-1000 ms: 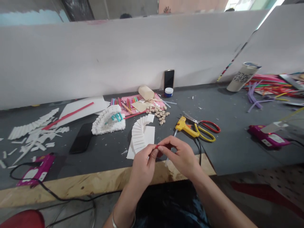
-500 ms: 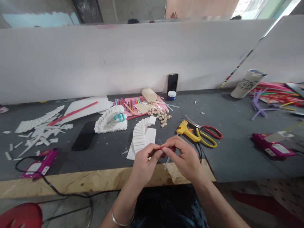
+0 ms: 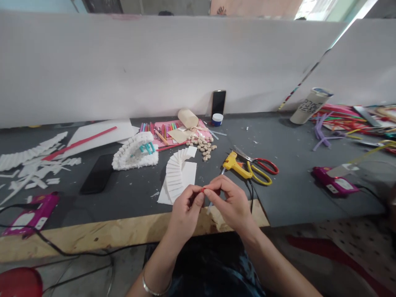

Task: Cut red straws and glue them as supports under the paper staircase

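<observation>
Fingertip to fingertip, my left hand (image 3: 187, 208) and my right hand (image 3: 229, 202) pinch a small red piece (image 3: 202, 190) between them above the table's front edge. Most of that piece is covered by the fingers, so its kind does not show. Just beyond my left hand, a curved fan of white strips (image 3: 175, 175) lies partly over a white sheet (image 3: 189, 173). A yellow glue gun (image 3: 236, 166) rests past my right hand, its nozzle pointing left. Beside it lie scissors (image 3: 261, 167) with one red and one yellow handle.
Left of the fan stand a white fuzzy model (image 3: 136, 154) and a black phone (image 3: 97, 174). Pale pebble-like pieces (image 3: 206, 148) lie behind it. Purple power strips (image 3: 34, 214) sit at both sides, with a black cable along the front. A tilted cylinder (image 3: 311, 106) stands at back right.
The view has shifted a little, so the table's things appear further left and slightly higher. Both hands keep their pinch on the small red piece.
</observation>
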A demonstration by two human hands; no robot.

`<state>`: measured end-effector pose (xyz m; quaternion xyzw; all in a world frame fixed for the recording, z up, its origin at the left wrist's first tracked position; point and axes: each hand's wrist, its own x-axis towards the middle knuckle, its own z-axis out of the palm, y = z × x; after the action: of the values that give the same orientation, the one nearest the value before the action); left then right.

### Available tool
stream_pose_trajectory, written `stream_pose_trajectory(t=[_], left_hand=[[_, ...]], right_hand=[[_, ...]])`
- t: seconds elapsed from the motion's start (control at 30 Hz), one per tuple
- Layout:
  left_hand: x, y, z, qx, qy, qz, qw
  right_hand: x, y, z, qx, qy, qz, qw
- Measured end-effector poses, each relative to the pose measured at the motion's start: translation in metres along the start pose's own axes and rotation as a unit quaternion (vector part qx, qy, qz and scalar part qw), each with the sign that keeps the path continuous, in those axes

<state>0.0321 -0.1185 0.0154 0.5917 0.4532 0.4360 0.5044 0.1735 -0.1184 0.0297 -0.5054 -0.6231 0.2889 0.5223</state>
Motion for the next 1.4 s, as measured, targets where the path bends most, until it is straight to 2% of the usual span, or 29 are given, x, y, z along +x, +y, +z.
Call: stream_pose_trajectory(t=[0.13,0.27,0.5,0.7,0.77,0.87,1.03,1.17,1.23,1.3,1.4], left_hand=[[-0.001,0.002,0.004,0.020,-0.004,0.008,1.000],[-0.004,0.004,0.004,0.035,-0.004,0.012,0.999],[-0.010,0.006,0.006,0.084,0.020,0.033,0.996],[-0.011,0.008,0.007,0.086,0.028,0.030,0.995],[-0.009,0.005,0.006,0.054,0.023,0.010,0.998],[-0.002,0.001,0.004,-0.050,-0.008,-0.054,0.997],[0.012,0.005,-0.003,-0.193,-0.095,-0.158,0.964],[0.017,0.007,-0.008,-0.233,-0.114,-0.187,0.948],[0.018,0.004,-0.008,-0.259,-0.102,-0.190,0.941],[0.019,0.000,-0.008,-0.303,-0.065,-0.194,0.931],[0.020,-0.003,-0.007,-0.395,0.018,-0.227,0.890]], right_hand=[[-0.005,0.005,-0.001,0.030,0.016,0.013,0.999],[-0.009,0.010,-0.003,0.050,-0.005,0.041,0.998],[-0.010,0.006,-0.007,-0.029,-0.008,0.058,0.998],[-0.011,0.005,-0.006,-0.033,-0.007,0.065,0.997],[-0.011,0.006,-0.006,-0.037,-0.009,0.075,0.996],[-0.006,0.007,-0.006,-0.045,-0.026,0.093,0.994],[0.011,0.010,-0.014,-0.009,-0.132,0.139,0.981],[0.023,0.012,-0.018,0.029,-0.190,0.146,0.970],[0.026,0.013,-0.018,0.057,-0.201,0.141,0.968],[0.025,0.013,-0.018,0.052,-0.191,0.120,0.973],[0.018,0.013,-0.019,-0.009,-0.164,0.105,0.981]])
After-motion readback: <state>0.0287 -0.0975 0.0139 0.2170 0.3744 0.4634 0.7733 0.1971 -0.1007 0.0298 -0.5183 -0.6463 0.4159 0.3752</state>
